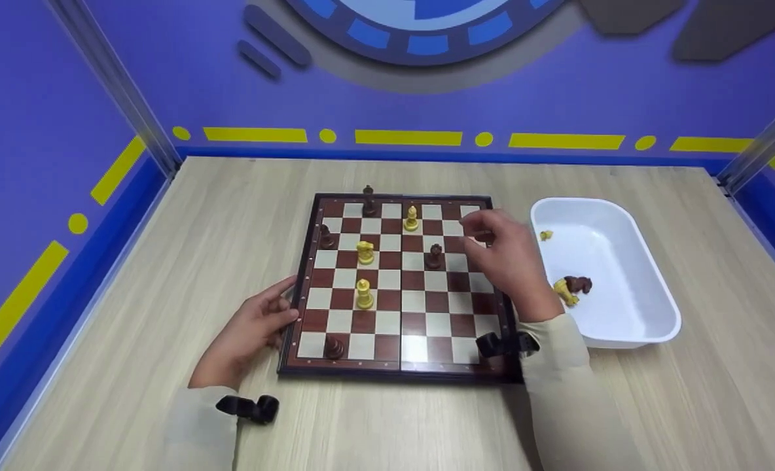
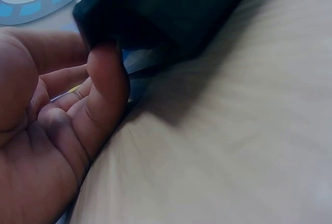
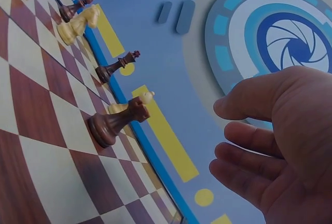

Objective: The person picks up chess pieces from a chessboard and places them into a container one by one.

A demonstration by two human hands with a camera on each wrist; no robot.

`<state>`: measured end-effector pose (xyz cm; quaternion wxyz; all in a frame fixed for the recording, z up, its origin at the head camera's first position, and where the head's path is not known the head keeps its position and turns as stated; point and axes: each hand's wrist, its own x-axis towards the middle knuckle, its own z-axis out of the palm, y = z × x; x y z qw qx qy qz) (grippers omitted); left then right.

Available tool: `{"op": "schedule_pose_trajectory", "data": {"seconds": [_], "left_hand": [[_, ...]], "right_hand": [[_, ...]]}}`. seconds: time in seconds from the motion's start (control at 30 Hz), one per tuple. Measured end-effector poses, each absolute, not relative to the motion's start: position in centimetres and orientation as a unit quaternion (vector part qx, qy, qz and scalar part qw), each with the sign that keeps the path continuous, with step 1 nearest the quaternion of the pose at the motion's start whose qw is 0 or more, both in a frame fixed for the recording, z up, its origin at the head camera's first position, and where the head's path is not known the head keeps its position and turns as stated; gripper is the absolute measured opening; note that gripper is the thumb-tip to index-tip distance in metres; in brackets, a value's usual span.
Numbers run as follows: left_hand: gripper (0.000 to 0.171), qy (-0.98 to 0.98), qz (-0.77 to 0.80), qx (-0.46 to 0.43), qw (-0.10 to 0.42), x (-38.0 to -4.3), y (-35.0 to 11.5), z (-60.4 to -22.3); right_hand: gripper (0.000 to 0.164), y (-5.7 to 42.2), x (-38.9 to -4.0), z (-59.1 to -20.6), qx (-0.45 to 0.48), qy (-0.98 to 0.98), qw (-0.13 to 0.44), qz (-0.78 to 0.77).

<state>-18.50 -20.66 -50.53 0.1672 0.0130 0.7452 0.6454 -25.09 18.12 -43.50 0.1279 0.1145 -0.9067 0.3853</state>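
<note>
The left hand holds the left edge of a folding chessboard; in the left wrist view its fingertips are at the dark rim. Above the board's right side, the right hand hovers with fingers loosely bent and nothing between them. Nearest to it stands a dark crowned chess piece. Farther back are a yellow bishop and a dark king. A yellow knight, another yellow piece, a dark piece by the left edge and one at the near left stand upright.
A white plastic tub sits right of the board. Inside lie a dark knight and yellow pieces, partly behind the right wrist. Blue panels wall the wooden table at the back and sides.
</note>
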Motion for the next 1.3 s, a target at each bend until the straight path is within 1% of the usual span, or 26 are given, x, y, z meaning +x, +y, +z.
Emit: {"op": "schedule_pose_trajectory", "data": {"seconds": [0.23, 0.47, 0.63, 0.97, 1.13, 1.3], "left_hand": [[0.064, 0.747, 0.643, 0.016, 0.167, -18.5, -20.6, -50.5], [0.062, 0.742, 0.650, -0.012, 0.163, -18.3, -20.6, -50.5], [0.063, 0.741, 0.651, -0.011, 0.164, -18.4, -20.6, -50.6], [0.062, 0.741, 0.651, 0.004, 0.165, -18.5, -20.7, -50.7], [0.064, 0.739, 0.653, 0.012, 0.166, -18.4, -20.7, -50.8], [0.063, 0.737, 0.655, 0.000, 0.165, -18.4, -20.6, -50.6]], "right_hand": [[0.026, 17.7, -25.2, -43.9, 0.111, -0.902, 0.118, 0.401], [0.025, 17.0, -25.0, -44.3, 0.121, -0.897, 0.110, 0.411], [0.024, 16.7, -25.1, -44.7, 0.137, -0.893, 0.108, 0.414], [0.024, 16.2, -25.2, -45.1, 0.140, -0.899, 0.099, 0.403], [0.028, 15.7, -25.2, -45.4, 0.132, -0.911, 0.078, 0.383], [0.031, 15.2, -25.1, -45.5, 0.127, -0.912, 0.047, 0.388]]}}
